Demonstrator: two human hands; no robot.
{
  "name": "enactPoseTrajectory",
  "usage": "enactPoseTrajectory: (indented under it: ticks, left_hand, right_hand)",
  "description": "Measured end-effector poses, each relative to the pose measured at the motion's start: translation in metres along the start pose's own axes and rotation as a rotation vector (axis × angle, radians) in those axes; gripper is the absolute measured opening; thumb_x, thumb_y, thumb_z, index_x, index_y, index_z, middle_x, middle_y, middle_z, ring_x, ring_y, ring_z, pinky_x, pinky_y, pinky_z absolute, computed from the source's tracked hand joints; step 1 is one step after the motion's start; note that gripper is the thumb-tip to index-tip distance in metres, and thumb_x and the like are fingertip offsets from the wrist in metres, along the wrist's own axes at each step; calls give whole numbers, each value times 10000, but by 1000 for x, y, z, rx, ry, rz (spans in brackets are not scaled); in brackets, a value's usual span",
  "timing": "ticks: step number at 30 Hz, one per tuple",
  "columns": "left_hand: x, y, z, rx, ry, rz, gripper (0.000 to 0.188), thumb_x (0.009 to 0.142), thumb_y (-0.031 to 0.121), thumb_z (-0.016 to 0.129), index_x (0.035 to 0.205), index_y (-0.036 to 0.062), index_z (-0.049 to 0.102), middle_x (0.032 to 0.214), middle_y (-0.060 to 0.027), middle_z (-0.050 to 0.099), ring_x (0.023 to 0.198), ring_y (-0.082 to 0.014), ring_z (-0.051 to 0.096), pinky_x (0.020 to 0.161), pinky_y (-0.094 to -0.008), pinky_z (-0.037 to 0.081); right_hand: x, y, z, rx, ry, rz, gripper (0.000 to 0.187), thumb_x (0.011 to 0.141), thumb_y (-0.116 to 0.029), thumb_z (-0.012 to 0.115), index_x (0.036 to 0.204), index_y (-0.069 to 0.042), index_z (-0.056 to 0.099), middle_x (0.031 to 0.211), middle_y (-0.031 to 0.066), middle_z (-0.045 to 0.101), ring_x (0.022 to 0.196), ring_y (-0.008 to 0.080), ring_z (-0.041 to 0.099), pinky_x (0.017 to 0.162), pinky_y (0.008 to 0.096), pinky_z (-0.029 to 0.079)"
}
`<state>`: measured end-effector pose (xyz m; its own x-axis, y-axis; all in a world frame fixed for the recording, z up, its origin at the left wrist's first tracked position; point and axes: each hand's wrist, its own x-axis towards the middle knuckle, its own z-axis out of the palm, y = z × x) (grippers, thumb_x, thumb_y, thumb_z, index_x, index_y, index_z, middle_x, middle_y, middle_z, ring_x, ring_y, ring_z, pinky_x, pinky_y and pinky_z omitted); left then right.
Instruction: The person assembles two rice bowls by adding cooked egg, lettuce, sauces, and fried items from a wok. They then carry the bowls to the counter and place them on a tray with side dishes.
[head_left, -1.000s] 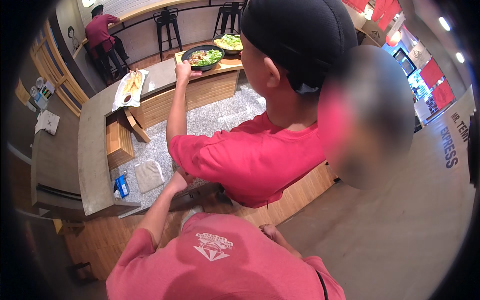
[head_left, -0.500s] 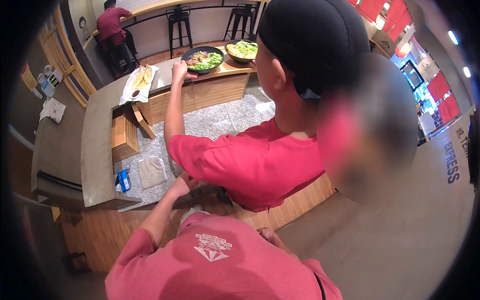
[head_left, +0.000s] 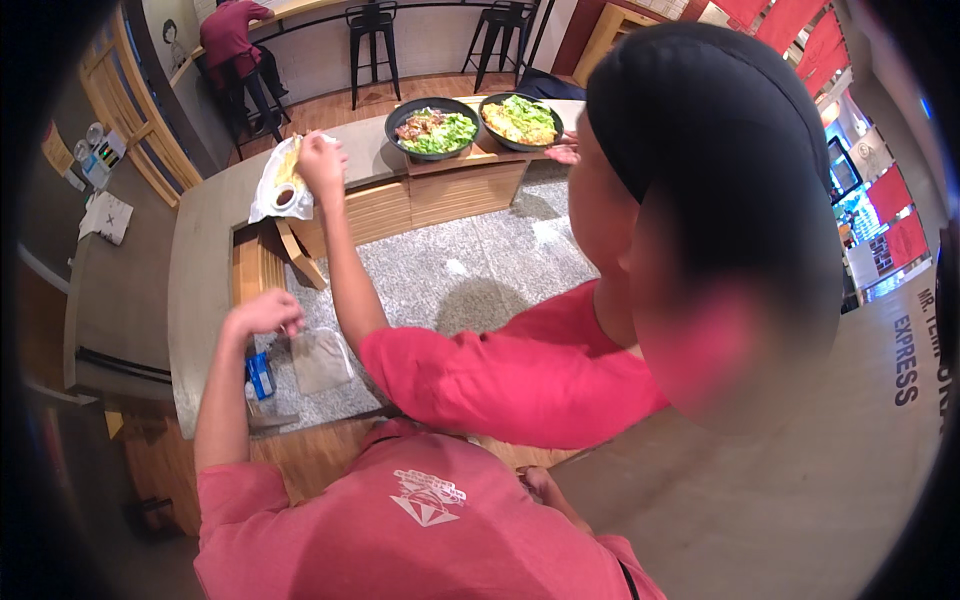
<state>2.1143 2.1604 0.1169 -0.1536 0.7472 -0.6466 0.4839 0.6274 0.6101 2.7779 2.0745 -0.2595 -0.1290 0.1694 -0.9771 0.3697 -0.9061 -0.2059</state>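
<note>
My left hand [head_left: 268, 312] is raised over the near left of the granite worktop, fingers loosely bent and apart, with nothing visible in it. Below it lie a blue packet [head_left: 260, 376] and a folded beige cloth [head_left: 322, 362]. Close to my waist, my right hand [head_left: 540, 485] has its fingers curled; my shirt partly hides it, and I cannot make out what they hold. Ahead, a co-worker's hand [head_left: 322, 165] is at a paper-lined plate [head_left: 262, 208] of fried food with a small sauce cup [head_left: 284, 196]. The co-worker's other hand [head_left: 565, 150] is beside the right bowl.
Two black bowls, a left one [head_left: 438, 154] and a right one [head_left: 516, 147], hold greens and toppings on the raised counter [head_left: 200, 300]. The co-worker in a black cap [head_left: 700, 110] leans across from my right. Beyond, a person sits by black stools [head_left: 373, 50].
My left hand has come up and forward from beside the co-worker's sleeve. The co-worker's hand has gone from the left bowl to the plate of fried food. The view has shifted slightly.
</note>
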Motion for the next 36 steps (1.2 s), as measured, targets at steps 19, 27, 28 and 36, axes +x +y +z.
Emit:
enactPoseTrajectory:
  ticks: [19, 27, 28, 36]
  left_hand:
    - [110, -94, -171, -496, 953, 486, 167, 1046, 198, 532, 1011, 53, 606, 737, 28, 541, 623, -38, 484, 547, -183, 375]
    - [106, -83, -171, -528, 952, 468, 199, 1046, 229, 550, 969, 60, 623, 676, 52, 515, 586, -20, 455, 521, -187, 353]
    - [105, -86, -171, -531, 942, 473, 194, 1045, 218, 547, 966, 58, 624, 691, 48, 521, 595, -22, 459, 524, -189, 353]
    - [16, -23, -221, -5, 1141, 607, 143, 997, 32, 549, 1097, 53, 649, 1017, 3, 621, 978, -99, 579, 857, -264, 475]
  right_hand:
    - [-60, -562, 408, 1087, -1004, -169, 447, 1007, -216, 466, 1413, -29, 482, 1057, 93, 617, 931, 214, 612, 834, 351, 535]
    - [-53, -606, 484, 1608, -1243, 438, 459, 1004, -217, 468, 1417, -19, 472, 1069, 99, 611, 953, 220, 607, 852, 348, 530]
    - [-55, -604, 490, 1618, -1261, 480, 460, 1003, -217, 468, 1418, -18, 470, 1071, 100, 610, 955, 221, 606, 854, 347, 529]
    - [-76, -559, 489, 1508, -1373, 700, 472, 1000, -219, 471, 1423, -9, 460, 1083, 106, 604, 977, 227, 601, 872, 344, 524]
